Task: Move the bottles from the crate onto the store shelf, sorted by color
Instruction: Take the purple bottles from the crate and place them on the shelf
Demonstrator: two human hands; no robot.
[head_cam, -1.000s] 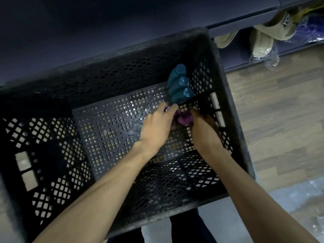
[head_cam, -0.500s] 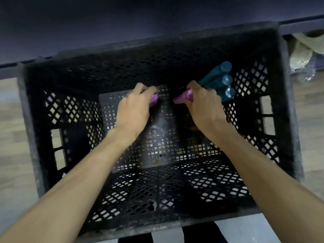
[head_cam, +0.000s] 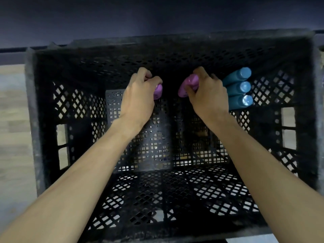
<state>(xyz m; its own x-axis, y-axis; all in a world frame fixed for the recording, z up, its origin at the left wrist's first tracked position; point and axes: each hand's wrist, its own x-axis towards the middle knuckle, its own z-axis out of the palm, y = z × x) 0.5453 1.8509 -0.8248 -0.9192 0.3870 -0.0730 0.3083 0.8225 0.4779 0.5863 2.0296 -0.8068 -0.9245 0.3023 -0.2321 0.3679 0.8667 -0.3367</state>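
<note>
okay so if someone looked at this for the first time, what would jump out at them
Two hands deep in a black crate, each gripping a purple bottle: the left hand holds one, the right hand holds another, near the far wall. Beside the right hand, three blue bottles lean together at the crate's right side.

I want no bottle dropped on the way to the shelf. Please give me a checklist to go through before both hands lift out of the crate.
1. Left hand has a grip on a pink bottle: ok.
2. Right hand has a grip on the other pink bottle: ok.
3. Both bottles the same colour: ok.
4. Bottle caps closed: cannot tell, fingers hide them.
5. Three blue bottles beside the right hand, apart from it: ok.
6. Free place on the shelf: cannot tell, not in view.
</note>
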